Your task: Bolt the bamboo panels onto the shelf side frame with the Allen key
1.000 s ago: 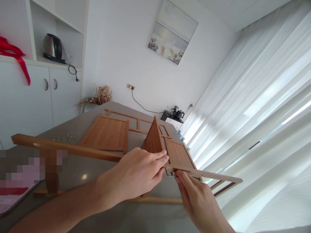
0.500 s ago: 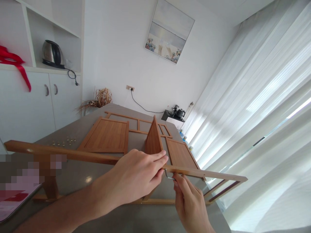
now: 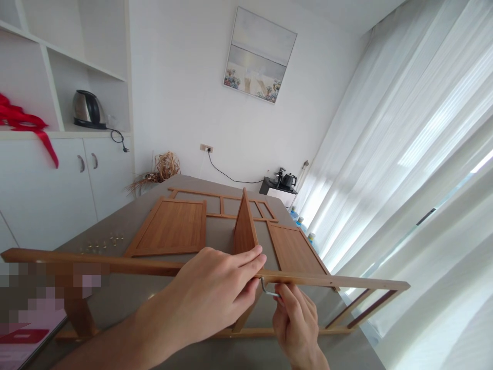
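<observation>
A wooden frame stands on its side across the front, its long upper rail (image 3: 131,265) running from left to right. Behind it, an upright wooden panel (image 3: 245,226) meets the rail near the middle. My left hand (image 3: 210,293) is closed over the rail at that joint, thumb on the near side and fingers over the top. Just to the right, my right hand (image 3: 296,321) pinches the long arm of an L-shaped metal hex key (image 3: 269,293). The key's short end meets the rail's near face beside my left fingertips; the bolt itself is hidden.
On the grey table (image 3: 154,186) lie a left panel (image 3: 173,226), a right panel (image 3: 296,249) and a slatted frame (image 3: 194,193). Several small brass-coloured fasteners (image 3: 105,245) are at the left. A partly blurred screen (image 3: 26,336) lies near front left; curtains hang on the right.
The view has tilted, so the table and frame sit lower in the picture. Both hands keep their places at the joint, and the hex key stays against the rail.
</observation>
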Available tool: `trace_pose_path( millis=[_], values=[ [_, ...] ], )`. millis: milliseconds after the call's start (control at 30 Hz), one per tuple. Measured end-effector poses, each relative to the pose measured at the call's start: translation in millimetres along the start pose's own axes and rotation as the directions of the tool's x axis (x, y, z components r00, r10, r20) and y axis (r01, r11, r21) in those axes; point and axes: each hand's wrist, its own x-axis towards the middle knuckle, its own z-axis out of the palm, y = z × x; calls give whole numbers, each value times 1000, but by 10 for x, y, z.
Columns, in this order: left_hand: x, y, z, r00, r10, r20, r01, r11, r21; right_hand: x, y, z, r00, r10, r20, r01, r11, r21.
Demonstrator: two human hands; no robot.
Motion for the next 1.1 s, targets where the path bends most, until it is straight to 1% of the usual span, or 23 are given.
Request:
trace_pose_path(
  millis=[133, 267, 300, 367, 400, 467, 533, 600, 667, 700, 733, 767, 833, 867, 933, 1000, 1100],
  values=[
    [-6, 3, -9, 1000, -5, 0, 5, 1000, 9, 5, -51, 41, 999, 41, -9, -41, 999, 21],
    [3, 20, -38, 1000, -17, -1, 17, 1000, 4, -36, -148, 99, 985, 171, -3, -169, 980, 109],
    [5, 24, -43, 1000, -21, 1, 21, 1000, -1, -45, -159, 106, 982, 188, -10, -186, 974, 128],
    [8, 28, -46, 1000, -28, 5, 28, 1000, -8, -39, -152, 92, 986, 165, -23, -161, 979, 125],
    [8, 27, -44, 999, -31, 9, 31, 999, -10, -20, -136, 68, 991, 132, -12, -130, 986, 107],
    [6, 19, -38, 999, -33, 13, 33, 999, -6, 46, -94, -7, 995, 83, 60, -89, 991, 101],
    [5, 12, -33, 999, -31, 19, 31, 1000, -2, 127, -59, -102, 982, 98, 165, -123, 981, 153],
    [7, 10, -31, 999, -27, 27, 27, 1000, -4, 171, -47, -185, 965, 141, 222, -187, 961, 205],
    [8, 14, -28, 999, -23, 35, 24, 1000, -8, 132, -57, -226, 964, 150, 221, -204, 946, 250],
    [8, 17, -23, 999, -24, 35, 24, 1000, -6, 75, -70, -225, 970, 146, 193, -194, 945, 262],
    [8, 19, -17, 999, -26, 31, 26, 1000, -2, -7, -88, -205, 976, 154, 156, -191, 946, 261],
    [8, 19, -9, 999, -28, 23, 28, 1000, 2, -108, -112, -166, 971, 209, 116, -231, 946, 226],
    [10, 13, 9, 1000, -29, -3, 29, 1000, 4, -337, -179, -33, 953, 301, 25, -301, 941, 155],
    [13, 7, 17, 1000, -25, -16, 25, 1000, 1, -448, -221, 55, 949, 314, -16, -309, 942, 128],
    [23, -3, 27, 999, -3, -37, 3, 1000, -9, -626, -317, 251, 960, 272, -65, -267, 961, 77],
    [32, -6, 31, 998, 13, -59, -14, 1000, -17, -726, -414, 423, 969, 240, -65, -234, 969, 81],
    [44, 6, 43, 995, 5, -104, -8, 1000, -29, -765, -506, 544, 953, 282, -108, -276, 959, 70]
  ],
)
